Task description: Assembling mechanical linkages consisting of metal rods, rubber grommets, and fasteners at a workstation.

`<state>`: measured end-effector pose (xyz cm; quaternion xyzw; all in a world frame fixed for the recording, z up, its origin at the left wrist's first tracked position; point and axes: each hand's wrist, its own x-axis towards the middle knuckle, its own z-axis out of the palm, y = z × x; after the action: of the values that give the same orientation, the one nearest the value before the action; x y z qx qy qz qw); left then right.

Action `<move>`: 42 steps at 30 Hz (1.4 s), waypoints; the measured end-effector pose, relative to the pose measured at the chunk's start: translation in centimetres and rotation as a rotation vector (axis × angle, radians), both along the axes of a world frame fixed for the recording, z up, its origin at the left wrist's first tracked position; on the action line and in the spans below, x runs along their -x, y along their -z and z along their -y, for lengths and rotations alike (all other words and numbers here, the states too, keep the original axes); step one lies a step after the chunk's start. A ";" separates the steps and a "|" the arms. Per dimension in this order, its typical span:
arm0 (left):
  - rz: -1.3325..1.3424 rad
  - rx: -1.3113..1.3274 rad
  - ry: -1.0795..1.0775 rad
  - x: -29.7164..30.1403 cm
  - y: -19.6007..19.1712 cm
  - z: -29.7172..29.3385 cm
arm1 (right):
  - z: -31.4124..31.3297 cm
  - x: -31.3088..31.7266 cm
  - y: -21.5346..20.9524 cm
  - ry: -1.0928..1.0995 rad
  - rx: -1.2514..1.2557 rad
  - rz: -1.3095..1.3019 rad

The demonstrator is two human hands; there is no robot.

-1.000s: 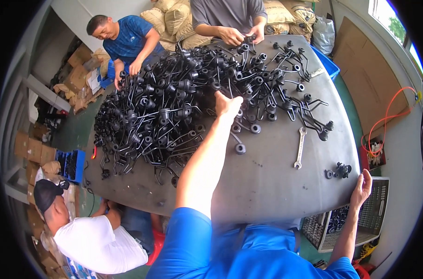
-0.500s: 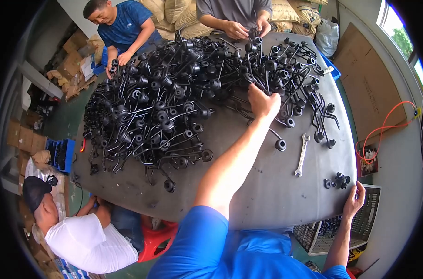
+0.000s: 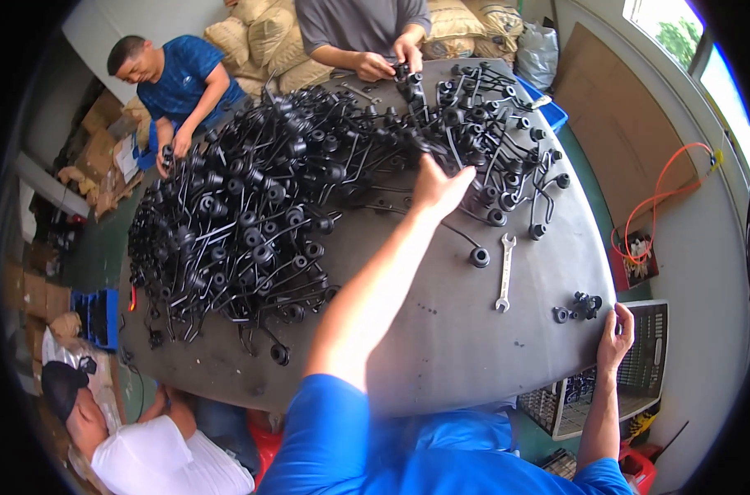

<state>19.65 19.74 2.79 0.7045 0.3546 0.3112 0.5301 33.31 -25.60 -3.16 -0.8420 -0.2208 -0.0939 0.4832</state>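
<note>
A large heap of black bent metal rods with round rubber bushings point(image 3: 264, 252) covers the far and left parts of the grey table point(image 3: 466, 346). My left hand point(image 3: 443, 188) reaches into the right part of this heap, fingers closed round some black rods point(image 3: 429, 140); the fingertips are partly hidden and the rods are blurred. One rod's bushing point(image 3: 479, 256) lies on the table just nearer than this hand. My right hand point(image 3: 615, 338) grips the table's edge at the right, beside a few small loose black bushings point(image 3: 588, 305).
An open-ended wrench point(image 3: 505, 272) lies right of my left forearm. A grey plastic crate point(image 3: 651, 371) stands below the right edge. Two people work at the far side, their hands on black parts; another person in white point(image 3: 173, 454) sits at the near left. Sacks point(image 3: 268, 37) are stacked behind.
The view has shifted, so the table and heap sit further left in the picture. My left hand remains at the heap's right part, closed on rods. My right hand stays on the table edge.
</note>
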 end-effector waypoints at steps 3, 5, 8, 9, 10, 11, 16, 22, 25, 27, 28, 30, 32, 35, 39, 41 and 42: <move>-0.327 -0.294 0.067 5.0 -1.9 0.2 | 0.1 0.1 -0.2 -0.006 -0.015 0.014; -0.541 -0.628 -0.004 7.9 -2.7 -0.7 | 0.8 -0.1 0.1 0.001 -0.018 -0.002; -0.732 -0.822 0.022 10.7 -3.7 -2.8 | 1.1 -0.2 0.1 0.006 0.001 0.001; -0.825 -0.864 0.028 10.9 -3.6 -3.4 | 1.2 -0.2 0.2 0.003 0.007 0.004; -0.921 -0.948 -0.005 11.0 -3.2 -4.1 | 1.1 -0.3 0.4 -0.002 0.008 0.007; -0.984 -1.013 -0.026 11.2 -2.6 -5.0 | 0.9 -0.4 0.3 -0.010 0.003 0.005; -1.098 -0.792 -0.061 11.0 -1.6 -8.7 | 0.4 0.1 -0.2 -0.029 0.014 0.040; -1.005 -0.567 0.087 11.1 -4.9 -9.3 | 0.6 0.0 0.2 -0.028 -0.011 0.034; -0.774 -0.369 0.189 11.8 -3.1 -10.1 | 0.0 0.0 -0.6 -0.026 0.007 0.099; -0.710 -0.394 0.052 10.6 -1.2 -7.3 | 0.5 -0.1 -0.3 0.003 0.051 0.099; -0.656 -0.461 -0.030 10.6 -0.2 -6.3 | 0.6 -0.2 0.0 0.002 0.054 0.086; -0.495 -0.129 -0.075 9.2 0.6 -5.0 | 0.3 -0.3 0.0 -0.022 0.045 0.101; -0.197 0.168 -0.133 6.8 -1.0 -1.2 | 0.8 -0.1 0.0 -0.036 0.048 0.108; -0.236 -0.170 -0.288 5.9 2.8 -0.4 | -0.3 -0.2 -0.2 -0.032 0.081 0.134; -0.198 -0.083 -0.264 4.5 -1.0 4.0 | 0.2 -0.1 -0.1 -0.023 0.137 0.138; -0.097 -0.169 -0.240 4.3 -1.6 4.6 | 0.0 -0.2 -0.1 -0.027 0.130 0.133; -0.065 -0.244 -0.239 4.2 -1.8 4.8 | -0.3 0.0 -0.2 -0.036 0.129 0.132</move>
<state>15.43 14.96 4.56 0.7262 0.4124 0.3897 0.3881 33.36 -25.35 -2.92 -0.8594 -0.2728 -0.1262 0.4137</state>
